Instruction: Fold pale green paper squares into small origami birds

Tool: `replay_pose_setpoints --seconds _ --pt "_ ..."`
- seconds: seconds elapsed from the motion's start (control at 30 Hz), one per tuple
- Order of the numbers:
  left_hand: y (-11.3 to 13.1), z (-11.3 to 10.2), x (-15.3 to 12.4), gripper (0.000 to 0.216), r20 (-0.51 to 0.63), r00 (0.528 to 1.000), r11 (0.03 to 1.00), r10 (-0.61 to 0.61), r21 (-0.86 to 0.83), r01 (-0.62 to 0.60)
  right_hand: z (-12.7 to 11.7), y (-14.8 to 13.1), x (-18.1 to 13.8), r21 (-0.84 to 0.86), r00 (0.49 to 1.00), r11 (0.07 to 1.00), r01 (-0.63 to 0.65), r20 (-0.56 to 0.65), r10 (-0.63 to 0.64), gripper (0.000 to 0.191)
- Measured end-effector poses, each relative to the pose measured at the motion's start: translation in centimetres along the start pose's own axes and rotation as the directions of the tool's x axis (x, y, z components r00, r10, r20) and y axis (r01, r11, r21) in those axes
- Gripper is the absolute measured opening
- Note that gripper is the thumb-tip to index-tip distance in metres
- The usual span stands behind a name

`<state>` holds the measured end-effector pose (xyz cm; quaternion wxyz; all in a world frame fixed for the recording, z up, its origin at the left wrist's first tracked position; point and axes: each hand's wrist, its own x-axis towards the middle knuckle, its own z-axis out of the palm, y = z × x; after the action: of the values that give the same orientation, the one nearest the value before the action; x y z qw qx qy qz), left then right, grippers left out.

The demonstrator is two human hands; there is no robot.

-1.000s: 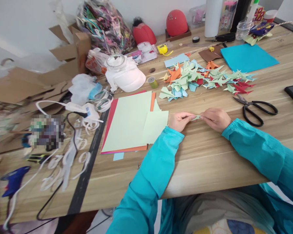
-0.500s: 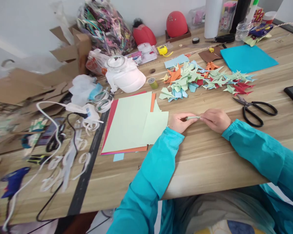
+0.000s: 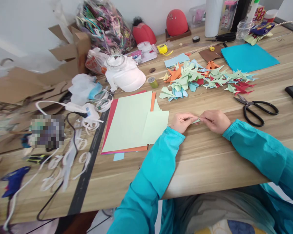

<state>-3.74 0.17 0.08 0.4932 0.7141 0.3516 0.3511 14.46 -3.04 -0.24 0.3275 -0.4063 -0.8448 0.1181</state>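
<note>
Wood-grained surface [image 3: 210, 162] spreads before the person, a stack of coloured sheets [image 3: 127, 120] on the left, a pile of folded paper shapes [image 3: 188, 78] beyond and black-handled scissors [image 3: 246, 103] on the right, probably all placed for easy reach. Both forearms angle inward, and the left hand [image 3: 182, 122] and right hand [image 3: 216, 121], fingers curled, pinch a small pale-green paper piece [image 3: 196, 121] between their fingertips, seemingly from either end to steady it.

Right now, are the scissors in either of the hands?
No, the scissors lie on the table, while the left hand and right hand pinch a small piece of green paper.
</note>
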Motion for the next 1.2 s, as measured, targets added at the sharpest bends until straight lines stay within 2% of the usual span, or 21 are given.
replay_pose_setpoints --seconds 0.13,0.27,0.4,0.53,0.63,0.77,1.0,1.2 --pt "0.1 -0.1 0.0 0.033 -0.045 0.998 0.999 -0.033 0.029 0.034 -0.1 -0.1 0.1 -0.004 0.999 1.000 -0.006 -0.045 0.006 0.024" --pt "-0.4 0.0 0.0 0.028 -0.122 0.992 0.999 -0.040 -0.032 0.037 0.0 0.2 0.1 -0.028 0.996 1.000 0.014 -0.085 -0.017 0.022" --pt "-0.9 0.3 0.1 0.023 -0.091 0.996 0.996 0.021 -0.086 -0.029 0.3 0.4 0.0 -0.037 0.999 0.999 0.033 -0.041 -0.034 0.023" --pt "-1.1 0.4 0.2 0.017 -0.092 0.991 0.995 0.092 -0.038 -0.096 0.4 0.4 -0.1 -0.085 0.998 0.996 0.040 -0.035 -0.044 0.022" --pt "-1.1 0.4 0.2 0.017 -0.097 0.991 0.996 0.092 -0.001 -0.092 0.3 0.3 -0.2 -0.124 0.998 0.991 0.051 -0.037 -0.056 0.022" --pt "-1.0 0.3 0.2 0.017 -0.039 0.995 0.995 0.095 0.023 -0.094 0.3 -0.1 -0.3 -0.171 0.995 0.982 0.075 -0.047 -0.084 0.022" --pt "-1.1 0.1 0.3 0.018 0.052 0.996 0.997 0.078 -0.002 -0.078 0.4 -0.1 -0.3 -0.206 0.987 0.969 0.135 -0.053 -0.149 0.021" --pt "-1.0 0.0 0.5 0.017 0.066 0.992 0.994 0.110 -0.034 -0.108 0.5 0.0 -0.3 -0.244 0.983 0.956 0.162 -0.049 -0.179 0.022"
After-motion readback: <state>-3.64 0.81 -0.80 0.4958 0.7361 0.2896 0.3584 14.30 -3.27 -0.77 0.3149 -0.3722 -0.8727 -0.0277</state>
